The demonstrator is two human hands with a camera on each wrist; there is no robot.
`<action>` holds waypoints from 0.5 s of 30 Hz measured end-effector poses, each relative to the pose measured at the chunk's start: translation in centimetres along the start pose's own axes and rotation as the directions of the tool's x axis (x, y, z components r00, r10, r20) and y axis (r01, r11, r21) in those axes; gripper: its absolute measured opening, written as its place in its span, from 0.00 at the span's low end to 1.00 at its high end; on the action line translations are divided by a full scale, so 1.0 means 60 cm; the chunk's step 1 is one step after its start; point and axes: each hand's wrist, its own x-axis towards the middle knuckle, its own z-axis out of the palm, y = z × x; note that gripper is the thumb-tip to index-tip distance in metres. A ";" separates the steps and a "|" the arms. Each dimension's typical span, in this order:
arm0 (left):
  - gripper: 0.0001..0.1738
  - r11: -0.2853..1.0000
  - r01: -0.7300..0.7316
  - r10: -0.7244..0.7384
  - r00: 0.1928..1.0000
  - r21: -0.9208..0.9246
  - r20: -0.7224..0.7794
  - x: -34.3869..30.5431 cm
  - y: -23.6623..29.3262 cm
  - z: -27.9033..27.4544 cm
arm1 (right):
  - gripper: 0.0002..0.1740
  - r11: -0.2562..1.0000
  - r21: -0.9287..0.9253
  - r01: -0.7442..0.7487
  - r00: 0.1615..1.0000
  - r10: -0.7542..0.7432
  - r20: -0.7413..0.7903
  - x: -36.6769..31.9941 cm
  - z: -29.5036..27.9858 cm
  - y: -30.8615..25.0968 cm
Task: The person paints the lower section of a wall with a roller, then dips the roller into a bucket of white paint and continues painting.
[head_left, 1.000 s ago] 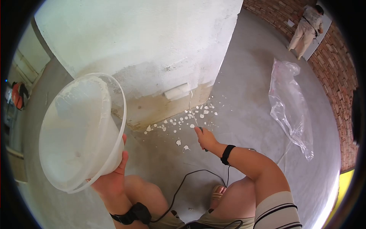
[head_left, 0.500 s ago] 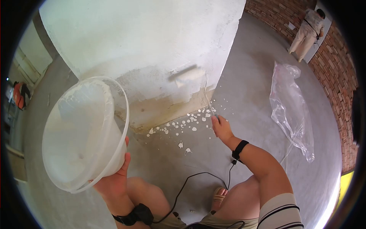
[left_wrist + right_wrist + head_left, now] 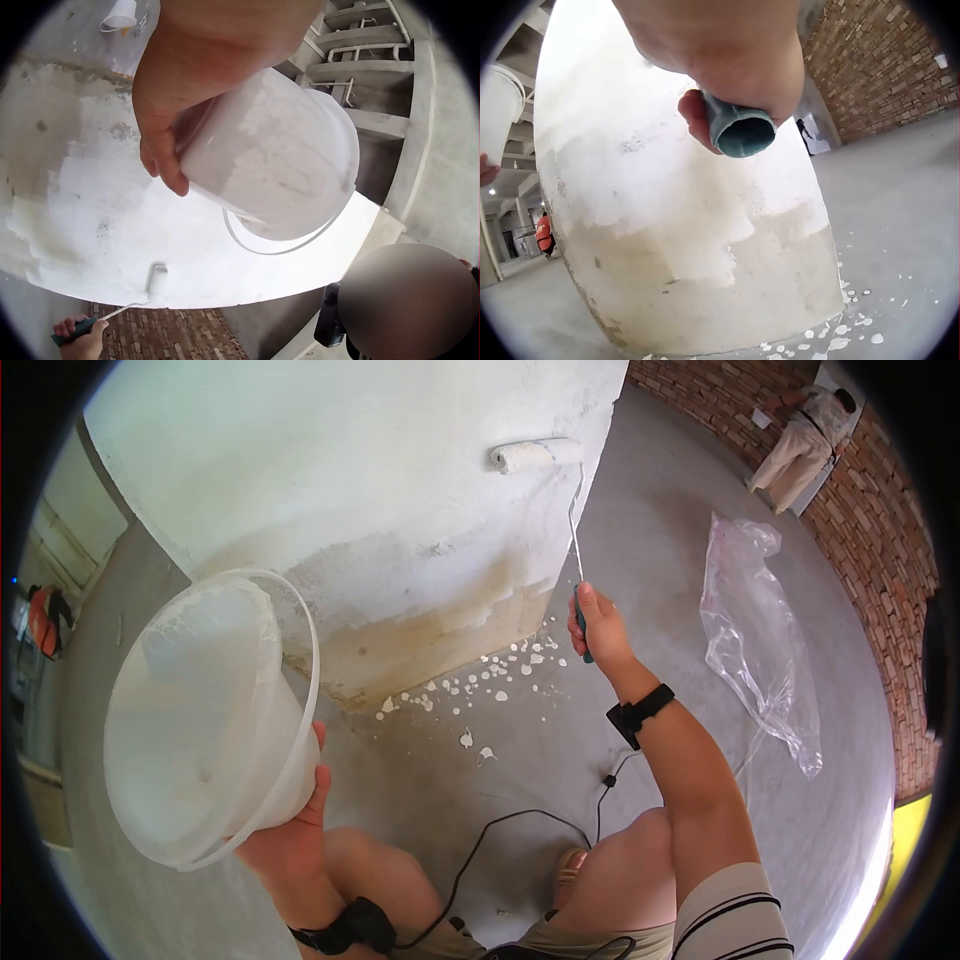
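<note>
My left hand (image 3: 288, 840) holds a translucent white plastic bucket (image 3: 190, 710), tilted with its mouth toward me. Pale paint residue streaks the inside near the rim, and the thin handle hoop hangs over its right side. In the left wrist view the fingers (image 3: 174, 180) curl against the side of the bucket (image 3: 270, 150). A paint roller (image 3: 540, 455) lies against the upper right of the white pillar (image 3: 350, 460). Its green handle is gripped by my right hand (image 3: 605, 625); the handle's hollow end (image 3: 744, 136) faces the right wrist camera.
Bare tan patches (image 3: 400, 645) run along the pillar's base. White paint drops (image 3: 500, 670) spot the grey floor beside it. Clear plastic sheeting (image 3: 760, 640) lies to the right. One person (image 3: 805, 440) stands by the brick wall, another in orange (image 3: 45, 620) at far left. A black cable (image 3: 520, 812) loops near my legs.
My right hand has moved up and to the right, carrying the roller from low on the pillar to higher up its right side. The left hand and bucket have stayed nearly in place.
</note>
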 end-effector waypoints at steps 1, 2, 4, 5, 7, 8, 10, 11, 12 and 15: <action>0.46 1.000 0.000 0.000 1.000 -0.025 0.004 0.000 0.000 0.000 | 0.27 1.000 -0.002 -0.013 1.000 0.013 0.003 0.000 -0.003 0.006; 0.46 1.000 0.002 -0.002 1.000 -0.027 0.003 0.000 -0.001 -0.001 | 0.27 1.000 -0.004 -0.015 1.000 0.015 0.003 -0.001 -0.005 0.012; 0.46 1.000 0.018 -0.017 0.999 -0.023 0.028 0.000 -0.001 -0.003 | 0.27 0.997 -0.055 -0.061 0.998 0.059 -0.032 -0.004 -0.007 0.025; 0.46 1.000 0.018 -0.017 0.999 -0.023 0.028 0.000 -0.002 -0.002 | 0.27 0.997 -0.055 -0.060 0.998 0.058 -0.033 -0.005 -0.008 0.035; 0.38 0.998 0.057 -0.055 0.996 -0.022 0.069 -0.001 -0.002 -0.002 | 0.27 0.992 -0.081 -0.097 0.995 0.093 -0.042 -0.007 -0.010 0.060; 0.38 0.998 0.057 -0.056 0.996 -0.022 0.068 0.001 -0.002 -0.003 | 0.27 0.992 -0.081 -0.097 0.995 0.094 -0.042 -0.010 -0.010 0.071; 0.38 0.998 0.054 -0.052 0.996 -0.022 0.073 0.003 -0.001 -0.005 | 0.27 0.988 -0.102 -0.114 0.993 0.110 -0.044 -0.017 -0.010 0.093; 0.38 0.998 0.055 -0.053 0.996 -0.022 0.072 0.004 -0.002 -0.004 | 0.27 0.988 -0.102 -0.115 0.993 0.111 -0.045 -0.021 -0.012 0.106; 0.38 0.998 0.054 -0.053 0.996 -0.021 0.069 0.004 -0.002 -0.005 | 0.27 0.978 -0.138 -0.155 0.988 0.150 -0.047 -0.025 -0.016 0.120; 0.42 1.000 0.026 -0.026 0.998 0.007 0.050 0.004 -0.004 -0.003 | 0.27 0.947 -0.212 -0.240 0.971 0.234 -0.056 -0.038 -0.019 0.162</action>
